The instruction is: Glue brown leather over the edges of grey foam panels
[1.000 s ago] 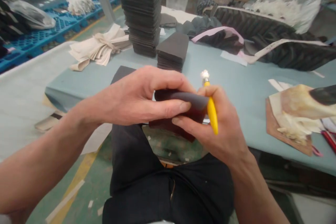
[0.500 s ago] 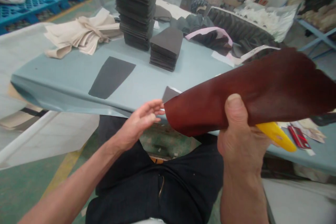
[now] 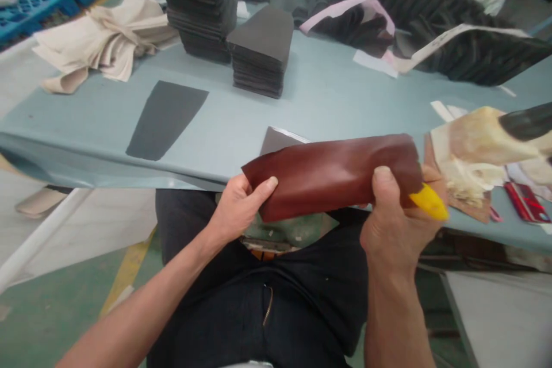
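Observation:
A piece of glossy reddish-brown leather (image 3: 323, 173) is stretched between my hands above the table's front edge. My left hand (image 3: 239, 207) pinches its left end, thumb on top and fingers underneath. Gripping the right part is my right hand (image 3: 397, 215), thumb pressed on the upper face. From behind that hand sticks out a flat yellow piece (image 3: 430, 201), perhaps a tool handle; the rest of it is hidden. Partly covered by the leather, a grey panel with a pale edge (image 3: 276, 141) lies on the table.
A dark trapezoid panel (image 3: 166, 121) lies flat on the table (image 3: 328, 109). Behind stand a tall dark stack (image 3: 196, 11) and a shorter one (image 3: 261, 57). Beige strips (image 3: 112, 34) lie at left. A glue-crusted brush-like object (image 3: 478, 138) and red item (image 3: 526, 201) are at right.
My left hand has closed on the leather's left end. The leather has swung down and leftward, level between both hands, and its right end no longer flares up. The view has tilted down.

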### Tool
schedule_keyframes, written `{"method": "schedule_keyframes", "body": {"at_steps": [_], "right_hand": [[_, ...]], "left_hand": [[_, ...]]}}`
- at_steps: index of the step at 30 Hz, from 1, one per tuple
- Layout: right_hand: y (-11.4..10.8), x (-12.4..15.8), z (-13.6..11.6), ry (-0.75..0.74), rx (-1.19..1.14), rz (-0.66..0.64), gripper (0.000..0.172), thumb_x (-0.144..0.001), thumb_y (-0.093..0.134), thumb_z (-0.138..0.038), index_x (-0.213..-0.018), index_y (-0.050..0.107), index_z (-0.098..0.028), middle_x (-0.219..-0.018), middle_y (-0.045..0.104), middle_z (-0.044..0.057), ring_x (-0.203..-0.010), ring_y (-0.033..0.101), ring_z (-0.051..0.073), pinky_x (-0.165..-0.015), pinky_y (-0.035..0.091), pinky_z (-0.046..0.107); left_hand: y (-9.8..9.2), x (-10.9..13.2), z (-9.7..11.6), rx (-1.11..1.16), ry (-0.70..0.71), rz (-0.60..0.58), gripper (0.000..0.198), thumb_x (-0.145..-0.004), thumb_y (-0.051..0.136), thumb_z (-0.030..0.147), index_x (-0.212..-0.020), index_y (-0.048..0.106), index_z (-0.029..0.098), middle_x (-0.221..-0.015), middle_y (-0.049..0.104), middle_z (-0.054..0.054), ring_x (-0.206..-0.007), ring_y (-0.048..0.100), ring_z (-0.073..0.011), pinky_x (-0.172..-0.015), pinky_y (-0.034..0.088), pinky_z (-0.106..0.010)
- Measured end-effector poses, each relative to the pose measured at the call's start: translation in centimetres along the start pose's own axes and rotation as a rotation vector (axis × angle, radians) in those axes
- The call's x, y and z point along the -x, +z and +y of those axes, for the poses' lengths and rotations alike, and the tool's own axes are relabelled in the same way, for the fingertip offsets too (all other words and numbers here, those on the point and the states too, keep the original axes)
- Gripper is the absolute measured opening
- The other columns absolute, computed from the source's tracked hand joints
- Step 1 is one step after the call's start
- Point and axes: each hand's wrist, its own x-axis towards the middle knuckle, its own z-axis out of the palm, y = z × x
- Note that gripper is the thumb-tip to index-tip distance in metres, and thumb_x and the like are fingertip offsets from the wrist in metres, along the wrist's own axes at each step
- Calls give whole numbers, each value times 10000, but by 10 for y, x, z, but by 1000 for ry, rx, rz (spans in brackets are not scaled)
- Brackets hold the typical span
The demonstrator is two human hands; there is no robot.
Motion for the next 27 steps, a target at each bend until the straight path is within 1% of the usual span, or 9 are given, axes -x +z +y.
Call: {"method": "schedule_keyframes", "body": {"at_steps": [1, 3, 7, 11, 13, 18, 20, 24, 27], "right_hand": [[-1, -2, 7, 9, 15, 4, 346, -784, 822, -406, -965, 578, -240, -837, 596, -46, -707, 594, 134, -690, 559, 306], [-2, -5, 20, 18, 25, 19, 393, -741, 831, -397, -975, 560, -235, -851, 586, -49, -697, 571, 124, -670, 524, 292], [-3, -7, 36, -25, 82, 42, 386, -730, 818, -370, -975, 552, -232, -927, 577, -33, -772, 579, 129, -734, 511, 301], [-7, -7, 43, 33, 87, 16, 406, -719, 817, -375, -992, 554, -229, -989, 568, -23, -811, 576, 126, -798, 497, 317], [-9, -6, 47, 66, 76, 6, 426, -712, 820, -389, -996, 546, -231, -1014, 570, -18, -838, 583, 130, -827, 497, 325], [-19, 2, 64, 122, 148, -5, 452, -712, 818, -440, -1000, 542, -229, -1005, 559, -19, -856, 589, 146, -867, 504, 358], [-24, 4, 68, 122, 174, -5, 441, -727, 816, -445, -1001, 547, -227, -1017, 564, -13, -881, 592, 157, -912, 509, 386], [-31, 0, 65, 13, 189, 19, 376, -775, 819, -399, -983, 551, -238, -997, 547, -13, -935, 584, 179, -994, 498, 426], [-32, -9, 54, -107, 157, 37, 354, -783, 825, -364, -970, 549, -244, -976, 531, -14, -930, 567, 180, -986, 483, 419]], "left_hand": [[-4, -4, 1, -43, 22, -2, 546, -899, 836, 613, -1172, 816, 140, -1180, 839, -100, -1068, 782, -264, -1008, 619, -356], [-10, -13, 3, -122, 58, -29, 506, -934, 812, 583, -1188, 812, 145, -1178, 839, -90, -1055, 775, -245, -986, 614, -333], [-17, -26, 6, -216, 103, -68, 463, -971, 783, 546, -1232, 805, 165, -1186, 838, -78, -1051, 766, -233, -963, 604, -315], [-20, -32, 10, -275, 136, -84, 424, -979, 777, 528, -1205, 818, 172, -1226, 829, -79, -1130, 755, -245, -1021, 587, -316], [-20, -29, 11, -305, 127, -94, 403, -993, 764, 513, -1205, 821, 174, -1214, 831, -75, -1122, 755, -239, -1017, 585, -308], [-18, -9, 8, -325, 10, -133, 390, -1020, 730, 490, -1242, 819, 182, -1136, 842, -65, -1005, 767, -228, -897, 616, -295], [-16, 0, 4, -336, -27, -126, 383, -1021, 727, 485, -1243, 823, 188, -1133, 843, -62, -1016, 769, -238, -913, 618, -306], [-10, 14, -8, -321, -105, -123, 360, -998, 750, 463, -1227, 838, 200, -1152, 848, -56, -1059, 778, -260, -974, 623, -332], [-5, 20, -14, -256, -170, -152, 380, -1000, 733, 473, -1220, 843, 183, -1156, 850, -70, -1076, 790, -286, -962, 646, -357]]}}
